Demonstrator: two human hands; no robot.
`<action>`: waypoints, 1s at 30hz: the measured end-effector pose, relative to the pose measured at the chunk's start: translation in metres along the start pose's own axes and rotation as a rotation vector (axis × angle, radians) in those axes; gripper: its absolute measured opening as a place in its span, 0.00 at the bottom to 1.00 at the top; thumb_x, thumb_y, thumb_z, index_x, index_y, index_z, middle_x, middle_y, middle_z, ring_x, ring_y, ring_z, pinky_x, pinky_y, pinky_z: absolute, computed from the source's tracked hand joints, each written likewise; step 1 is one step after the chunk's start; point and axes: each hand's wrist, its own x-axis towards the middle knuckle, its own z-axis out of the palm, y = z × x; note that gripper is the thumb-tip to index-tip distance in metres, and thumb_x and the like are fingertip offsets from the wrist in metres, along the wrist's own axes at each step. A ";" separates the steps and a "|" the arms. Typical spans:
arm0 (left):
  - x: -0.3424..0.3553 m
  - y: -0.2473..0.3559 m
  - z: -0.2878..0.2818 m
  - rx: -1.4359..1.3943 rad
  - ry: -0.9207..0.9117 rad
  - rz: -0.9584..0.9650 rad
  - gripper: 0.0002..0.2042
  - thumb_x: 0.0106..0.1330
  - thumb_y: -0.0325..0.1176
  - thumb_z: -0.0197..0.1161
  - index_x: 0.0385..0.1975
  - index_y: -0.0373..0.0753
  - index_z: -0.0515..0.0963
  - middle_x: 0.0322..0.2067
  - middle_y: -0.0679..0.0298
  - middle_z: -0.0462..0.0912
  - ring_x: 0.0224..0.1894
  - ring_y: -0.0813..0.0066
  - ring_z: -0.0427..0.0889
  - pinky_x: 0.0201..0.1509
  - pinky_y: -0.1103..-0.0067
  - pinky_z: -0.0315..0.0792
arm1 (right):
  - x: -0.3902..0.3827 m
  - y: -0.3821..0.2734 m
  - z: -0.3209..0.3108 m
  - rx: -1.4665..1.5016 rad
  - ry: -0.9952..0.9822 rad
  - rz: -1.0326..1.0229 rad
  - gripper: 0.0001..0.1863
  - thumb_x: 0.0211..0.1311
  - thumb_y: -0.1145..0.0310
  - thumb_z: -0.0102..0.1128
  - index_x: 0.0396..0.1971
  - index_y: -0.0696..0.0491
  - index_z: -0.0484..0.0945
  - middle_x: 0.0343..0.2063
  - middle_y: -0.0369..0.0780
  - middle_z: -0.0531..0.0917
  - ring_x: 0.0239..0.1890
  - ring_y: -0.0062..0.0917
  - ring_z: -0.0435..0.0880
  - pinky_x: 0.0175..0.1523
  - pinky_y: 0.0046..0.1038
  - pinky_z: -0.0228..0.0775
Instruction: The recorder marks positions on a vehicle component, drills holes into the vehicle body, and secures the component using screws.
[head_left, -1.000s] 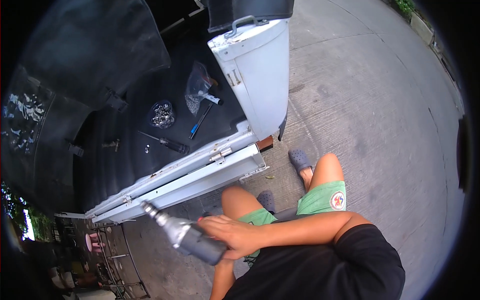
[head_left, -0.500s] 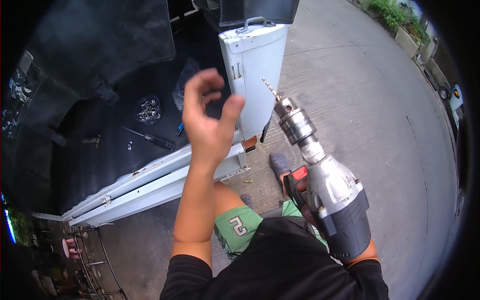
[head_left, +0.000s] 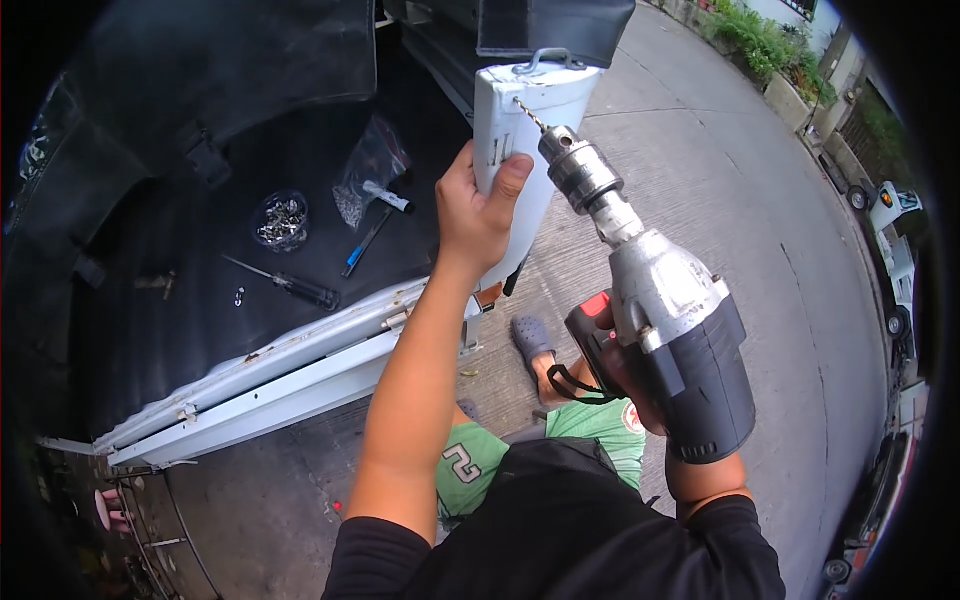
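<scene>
My right hand (head_left: 640,385) is wrapped round the grip of a power drill (head_left: 665,285) with a silver front and a black rear housing. From its chuck (head_left: 583,172) a thin twist bit (head_left: 529,114) points up and left. The bit's tip meets a dark spot near the top of the white metal corner panel (head_left: 545,110) of a truck bed; I cannot tell whether it has gone in. Lower down, my left hand (head_left: 473,218) clasps the panel's edge, thumb on the face and fingers partly hidden. A metal handle (head_left: 548,60) sits on the panel's top.
On the dark truck bed lie a tub of metal fasteners (head_left: 281,222), a screwdriver (head_left: 290,284), a bag of small parts (head_left: 365,170), a marker (head_left: 387,196) and a blue-ended tool (head_left: 366,245). The white bed rail (head_left: 260,370) runs along the near side. Parked vehicles (head_left: 897,260) stand far right.
My left hand has come down from the air onto the panel and closed on its edge. The drill bit's tip, apart from the panel before, now meets its upper face.
</scene>
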 end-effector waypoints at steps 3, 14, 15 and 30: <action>-0.001 0.001 0.003 -0.012 0.013 -0.015 0.23 0.70 0.49 0.70 0.45 0.31 0.81 0.36 0.61 0.87 0.39 0.79 0.82 0.46 0.79 0.76 | -0.003 0.000 0.001 -0.035 -0.001 0.034 0.16 0.58 0.63 0.72 0.46 0.49 0.85 0.39 0.38 0.87 0.47 0.37 0.85 0.55 0.39 0.74; -0.001 0.003 0.014 0.073 0.117 0.030 0.23 0.60 0.44 0.80 0.42 0.31 0.80 0.33 0.57 0.89 0.36 0.71 0.88 0.43 0.74 0.80 | 0.004 0.005 -0.018 0.170 0.108 0.038 0.20 0.53 0.75 0.71 0.48 0.63 0.82 0.34 0.46 0.87 0.36 0.33 0.91 0.44 0.25 0.79; -0.002 0.006 0.015 0.119 0.123 0.049 0.23 0.59 0.44 0.80 0.42 0.31 0.80 0.33 0.57 0.89 0.36 0.71 0.88 0.43 0.74 0.80 | 0.009 0.000 -0.019 0.133 0.120 -0.021 0.21 0.52 0.75 0.71 0.48 0.63 0.82 0.33 0.46 0.87 0.35 0.32 0.91 0.44 0.25 0.79; -0.002 0.008 0.010 0.141 0.100 0.040 0.23 0.58 0.40 0.81 0.44 0.31 0.80 0.36 0.56 0.89 0.39 0.70 0.88 0.45 0.73 0.80 | 0.031 0.028 -0.006 -0.014 0.168 -0.063 0.20 0.54 0.71 0.71 0.48 0.61 0.82 0.36 0.44 0.89 0.37 0.32 0.92 0.44 0.26 0.79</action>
